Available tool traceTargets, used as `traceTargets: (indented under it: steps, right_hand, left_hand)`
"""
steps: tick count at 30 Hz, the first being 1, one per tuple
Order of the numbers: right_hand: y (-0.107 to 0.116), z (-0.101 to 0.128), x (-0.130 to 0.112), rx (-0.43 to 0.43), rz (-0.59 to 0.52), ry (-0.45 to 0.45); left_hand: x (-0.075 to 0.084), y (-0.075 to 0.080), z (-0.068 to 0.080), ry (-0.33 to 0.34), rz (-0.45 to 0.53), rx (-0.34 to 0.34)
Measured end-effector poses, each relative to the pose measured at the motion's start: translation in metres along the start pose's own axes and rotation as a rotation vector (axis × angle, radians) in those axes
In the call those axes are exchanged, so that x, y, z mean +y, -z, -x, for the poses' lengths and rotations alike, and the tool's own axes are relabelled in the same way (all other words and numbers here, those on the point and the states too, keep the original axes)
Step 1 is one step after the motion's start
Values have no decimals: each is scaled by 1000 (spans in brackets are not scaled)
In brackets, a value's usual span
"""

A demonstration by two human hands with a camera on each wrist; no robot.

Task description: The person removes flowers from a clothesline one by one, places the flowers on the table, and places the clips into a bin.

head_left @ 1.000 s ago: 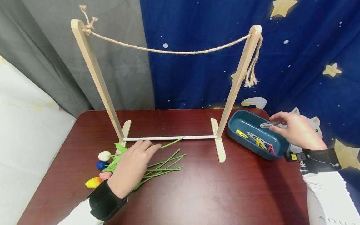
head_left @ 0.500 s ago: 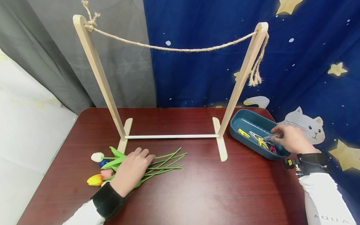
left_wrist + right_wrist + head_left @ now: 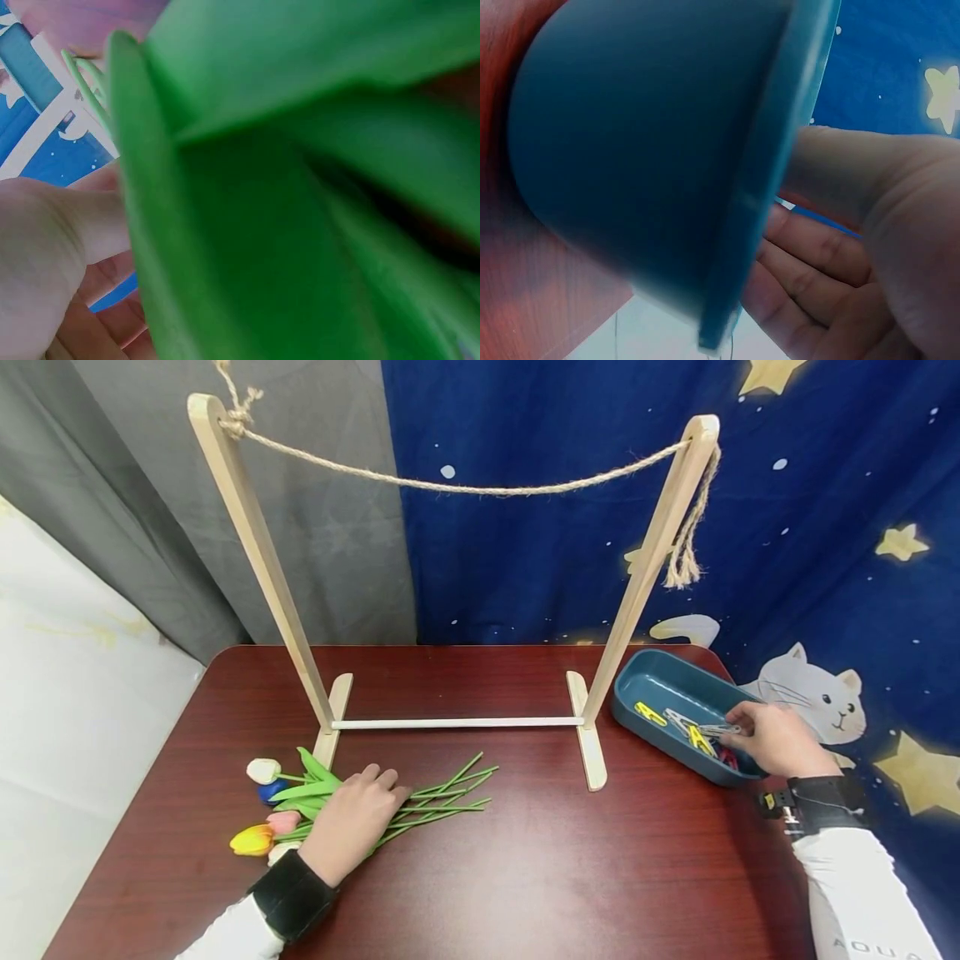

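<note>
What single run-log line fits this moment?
left hand: rests on tulips | right hand: pinches grey peg in tray

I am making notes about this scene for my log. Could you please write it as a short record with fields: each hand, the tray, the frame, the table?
left hand: rests on the green stems of the artificial tulips lying on the table
right hand: fingers pinch a grey clothes peg over the tray
tray: dark teal oval plastic tray, holds yellow, grey and pink pegs
frame: pale wooden stand with a jute rope strung across, nothing hung on it
table: dark red wooden table
</note>
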State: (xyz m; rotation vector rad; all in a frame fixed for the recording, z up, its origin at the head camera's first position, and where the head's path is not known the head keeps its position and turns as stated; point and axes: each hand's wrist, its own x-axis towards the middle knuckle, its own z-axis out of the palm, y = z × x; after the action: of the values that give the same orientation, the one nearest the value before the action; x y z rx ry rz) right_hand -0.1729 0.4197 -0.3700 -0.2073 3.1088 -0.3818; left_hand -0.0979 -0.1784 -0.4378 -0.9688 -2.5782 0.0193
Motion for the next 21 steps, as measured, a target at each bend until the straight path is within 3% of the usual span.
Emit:
traceTargets:
  steps: [11, 21]
  right_hand:
    - [0, 5, -7, -36, -7, -10]
    - [5, 13, -21, 18, -21, -6]
  left_hand:
    - [2, 4, 1, -9, -2, 0]
    - [1, 6, 3, 45, 37, 15]
